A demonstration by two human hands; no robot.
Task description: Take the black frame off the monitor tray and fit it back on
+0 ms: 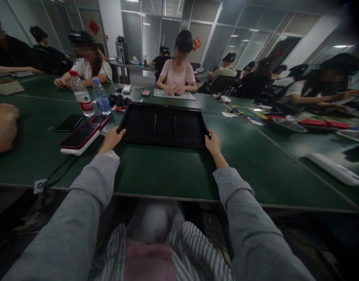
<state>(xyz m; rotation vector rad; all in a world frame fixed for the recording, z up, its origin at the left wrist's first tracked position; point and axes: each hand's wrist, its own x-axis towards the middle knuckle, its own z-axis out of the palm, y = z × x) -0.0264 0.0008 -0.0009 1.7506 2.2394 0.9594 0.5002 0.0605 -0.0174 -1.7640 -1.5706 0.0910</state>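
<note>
A black rectangular tray-like panel [138, 127] with a raised rim lies in front of me on the green table [167, 171]. Two thin light-coloured rods or edges show near its middle; its exact kind is unclear. My left hand [112, 138] grips the panel's left edge, thumb on the rim and fingers mostly hidden behind it. At the right edge, my right hand [214, 143] holds the near corner the same way. Close to my left hand, a red-cased phone [80, 135] rests on a white box-like object [81, 148].
Left of the panel stand a red-capped bottle [82, 97] and a blue-capped bottle [102, 97], near a dark phone [70, 123]. A long white bar [334, 168] lies at right. Across the table sits a person in pink [179, 72]. Another person's hand [4, 127] is at far left.
</note>
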